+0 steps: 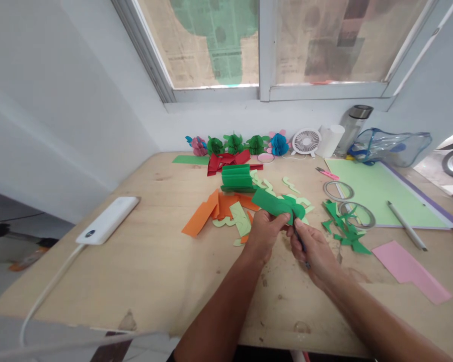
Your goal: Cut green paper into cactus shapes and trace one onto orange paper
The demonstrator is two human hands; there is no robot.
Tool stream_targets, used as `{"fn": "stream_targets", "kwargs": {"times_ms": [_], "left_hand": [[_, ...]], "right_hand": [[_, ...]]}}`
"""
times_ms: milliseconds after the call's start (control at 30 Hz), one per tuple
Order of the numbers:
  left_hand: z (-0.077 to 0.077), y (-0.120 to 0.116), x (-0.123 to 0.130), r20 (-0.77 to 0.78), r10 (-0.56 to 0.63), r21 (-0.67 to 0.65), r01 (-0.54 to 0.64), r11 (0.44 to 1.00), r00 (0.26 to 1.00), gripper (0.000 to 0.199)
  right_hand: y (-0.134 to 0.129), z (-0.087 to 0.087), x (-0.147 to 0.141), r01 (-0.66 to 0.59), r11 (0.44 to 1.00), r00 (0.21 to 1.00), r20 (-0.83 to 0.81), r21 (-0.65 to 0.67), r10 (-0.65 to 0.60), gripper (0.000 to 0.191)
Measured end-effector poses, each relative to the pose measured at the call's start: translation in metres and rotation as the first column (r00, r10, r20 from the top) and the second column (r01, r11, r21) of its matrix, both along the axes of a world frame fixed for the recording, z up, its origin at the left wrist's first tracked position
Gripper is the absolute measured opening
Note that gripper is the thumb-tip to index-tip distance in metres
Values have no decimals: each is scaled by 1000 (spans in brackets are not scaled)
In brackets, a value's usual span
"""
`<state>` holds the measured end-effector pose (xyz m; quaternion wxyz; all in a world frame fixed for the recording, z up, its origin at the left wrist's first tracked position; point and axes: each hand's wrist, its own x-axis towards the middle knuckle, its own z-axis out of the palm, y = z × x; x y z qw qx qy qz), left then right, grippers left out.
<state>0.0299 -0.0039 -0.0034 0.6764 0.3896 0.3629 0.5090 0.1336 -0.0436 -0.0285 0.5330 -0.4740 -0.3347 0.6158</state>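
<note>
In the head view my left hand (266, 234) pinches a folded piece of green paper (270, 202) between thumb and fingers, holding it above the table. The paper's right end has a rounded, cut-looking outline. My right hand (311, 246) is closed around a slim dark cutting tool (300, 240). Its tip meets the lower edge of the green paper, and my fingers hide much of it, so I cannot tell its exact kind. Curled pale green paper cutouts (290, 185) lie beyond and beside the held paper. Green paper scraps (345, 223) are scattered right of my right hand.
Folded green paper (236, 176), red paper (228, 161) and orange paper (202, 213) lie ahead. Paper animals (234, 143) and a small fan (306, 142) line the wall. Tape rolls (357, 215), pink snips (327, 173), a pen (406, 226) and pink paper (409, 269) are right; a power bank (107, 221) left.
</note>
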Motion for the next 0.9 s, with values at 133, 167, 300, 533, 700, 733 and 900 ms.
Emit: {"fn": "stream_targets", "kwargs": {"times_ms": [133,167,300,533,700,733,900], "left_hand": [[1,0,1,-34,23,3,-23,1000,999,19],[1,0,1,-43,31,3,-31,1000,999,20],[-2,1,2,-60,44,19,-43,999,997,20],[-6,0,3,-58,47,42,-45,998,997,22],[-7,0,3,-54,54,43,-51,998,997,22],[-7,0,3,-49,53,43,-51,998,997,21],[-5,0,4,-52,57,28,-55,998,997,19]], "right_hand": [[0,2,0,-1,1000,1000,9,-6,1,45],[0,2,0,-3,1000,1000,3,-10,3,45],[0,2,-1,0,1000,1000,-17,-30,0,45],[0,0,-2,5,1000,1000,-17,-3,-5,44],[0,1,-3,9,1000,1000,12,10,-9,45],[0,1,-3,9,1000,1000,8,10,-9,44],[-1,2,-4,14,1000,1000,-5,7,-14,43]]}}
